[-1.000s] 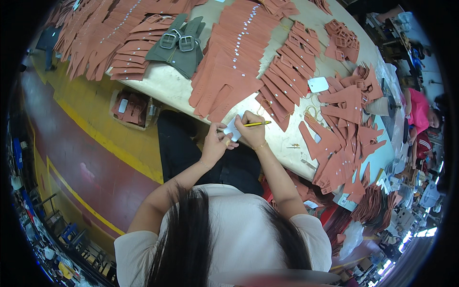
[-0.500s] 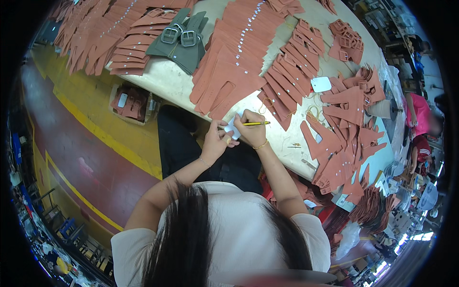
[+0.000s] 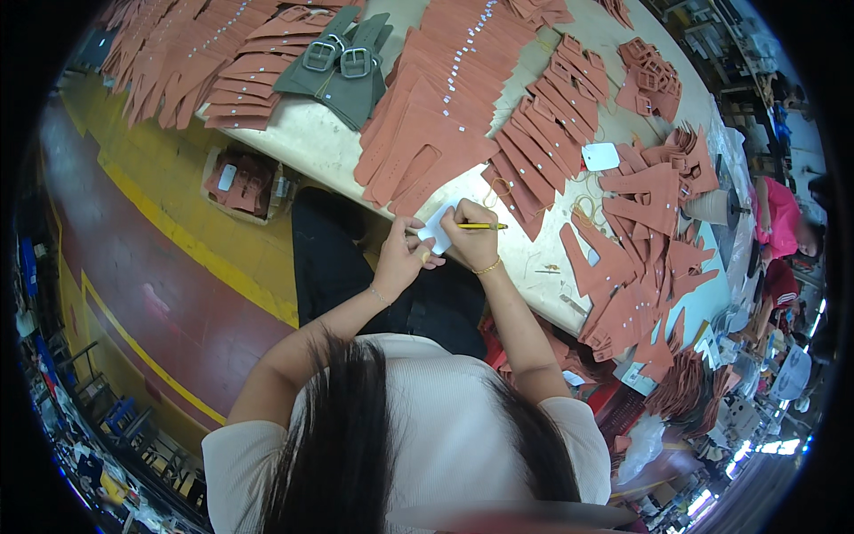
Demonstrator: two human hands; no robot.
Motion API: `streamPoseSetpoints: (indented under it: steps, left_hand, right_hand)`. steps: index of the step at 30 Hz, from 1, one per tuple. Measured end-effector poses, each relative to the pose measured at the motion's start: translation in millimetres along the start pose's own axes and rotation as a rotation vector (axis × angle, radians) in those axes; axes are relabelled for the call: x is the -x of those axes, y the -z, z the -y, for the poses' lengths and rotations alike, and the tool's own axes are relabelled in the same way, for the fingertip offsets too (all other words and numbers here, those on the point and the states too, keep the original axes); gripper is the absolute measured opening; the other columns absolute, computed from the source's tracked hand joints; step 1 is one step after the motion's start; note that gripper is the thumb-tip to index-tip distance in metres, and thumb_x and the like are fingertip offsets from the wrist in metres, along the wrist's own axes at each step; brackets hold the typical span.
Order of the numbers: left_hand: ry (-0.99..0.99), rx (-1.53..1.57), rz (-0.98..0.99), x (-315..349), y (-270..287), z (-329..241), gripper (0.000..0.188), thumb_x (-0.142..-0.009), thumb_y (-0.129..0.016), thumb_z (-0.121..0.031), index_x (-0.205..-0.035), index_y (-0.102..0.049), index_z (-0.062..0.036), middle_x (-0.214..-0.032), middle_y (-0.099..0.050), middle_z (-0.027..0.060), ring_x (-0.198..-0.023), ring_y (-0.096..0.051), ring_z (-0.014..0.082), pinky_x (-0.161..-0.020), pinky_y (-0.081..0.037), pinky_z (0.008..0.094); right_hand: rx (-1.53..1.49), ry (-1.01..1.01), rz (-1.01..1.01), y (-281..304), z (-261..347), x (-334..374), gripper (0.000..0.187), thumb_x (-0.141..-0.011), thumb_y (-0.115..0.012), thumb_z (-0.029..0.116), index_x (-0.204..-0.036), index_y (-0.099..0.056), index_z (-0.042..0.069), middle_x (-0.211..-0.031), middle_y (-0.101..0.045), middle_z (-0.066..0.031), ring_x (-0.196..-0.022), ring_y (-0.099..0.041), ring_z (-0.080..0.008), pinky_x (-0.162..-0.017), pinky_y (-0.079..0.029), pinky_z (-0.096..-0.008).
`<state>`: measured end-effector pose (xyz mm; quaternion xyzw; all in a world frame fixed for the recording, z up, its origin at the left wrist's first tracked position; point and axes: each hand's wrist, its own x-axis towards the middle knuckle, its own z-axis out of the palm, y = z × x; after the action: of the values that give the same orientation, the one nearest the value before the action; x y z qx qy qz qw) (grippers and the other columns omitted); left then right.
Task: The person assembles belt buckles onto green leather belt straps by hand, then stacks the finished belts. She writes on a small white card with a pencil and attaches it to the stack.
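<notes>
My left hand (image 3: 402,255) pinches the lower left edge of a small white card (image 3: 437,233) over the table's near edge. My right hand (image 3: 470,235) grips a yellow pencil (image 3: 489,226) whose back end points right. The pencil's tip is hidden behind my fingers, which rest at the card's right side. Just beyond the card lies a fanned stack of reddish-brown leather pieces (image 3: 438,153) with slots and small white stickers. Any marks on the card are too small to make out.
Buckled brown straps (image 3: 544,133), a white tag (image 3: 600,157) and dark green buckled pieces (image 3: 342,76) lie on the pale table (image 3: 298,147). A thread cone (image 3: 709,205) stands at right. Below on the left is a box (image 3: 238,185) of brown pieces. People work at far right.
More of the white card shows now between my hands. My right hand and the pencil have shifted slightly right and up; my left hand keeps its pinch.
</notes>
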<state>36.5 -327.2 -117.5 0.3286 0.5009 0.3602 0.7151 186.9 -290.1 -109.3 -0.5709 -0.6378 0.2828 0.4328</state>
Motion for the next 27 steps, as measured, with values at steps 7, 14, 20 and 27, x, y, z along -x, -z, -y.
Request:
streamPoseSetpoints:
  steps: [7,14,20,27]
  left_hand:
    - [0.009,-0.001,-0.003,0.7,0.0,-1.1,0.025,-0.092,-0.053,0.000,-0.111,-0.036,0.0011,-0.083,-0.064,0.0183,-0.070,-0.070,0.0226,-0.056,-0.056,0.0262]
    - [0.018,-0.007,-0.007,0.6,-0.4,-1.3,0.025,-0.092,-0.053,0.000,-0.110,-0.036,0.0012,-0.083,-0.064,0.0182,-0.070,-0.070,0.0229,-0.056,-0.056,0.0267]
    - [0.016,-0.005,-0.003,0.2,-0.2,-0.7,0.024,-0.092,-0.053,0.000,-0.110,-0.036,0.0010,-0.082,-0.064,0.0176,-0.070,-0.070,0.0228,-0.056,-0.056,0.0265]
    - [0.023,-0.006,-0.008,0.9,-0.2,-2.0,0.024,-0.092,-0.053,0.000,-0.109,-0.036,0.0006,-0.081,-0.064,0.0161,-0.069,-0.070,0.0219,-0.056,-0.056,0.0265]
  right_hand:
    - [-0.013,-0.150,-0.073,1.6,-1.8,3.5,0.031,-0.074,-0.067,0.004,-0.056,-0.041,0.003,-0.047,-0.042,-0.0072,-0.041,-0.040,-0.0185,-0.044,-0.035,-0.0324]
    - [0.030,-0.067,-0.058,0.7,-2.6,3.6,0.032,-0.074,-0.067,0.004,-0.056,-0.041,0.004,-0.047,-0.042,-0.0068,-0.041,-0.040,-0.0190,-0.044,-0.034,-0.0331]
    - [0.041,-0.085,-0.075,1.8,-0.3,2.6,0.031,-0.074,-0.066,0.003,-0.056,-0.040,0.004,-0.047,-0.041,-0.0073,-0.041,-0.039,-0.0188,-0.044,-0.034,-0.0326]
    - [0.046,-0.072,-0.082,1.9,0.0,1.9,0.031,-0.074,-0.065,0.003,-0.057,-0.039,0.003,-0.047,-0.040,-0.0075,-0.041,-0.038,-0.0185,-0.044,-0.033,-0.0326]
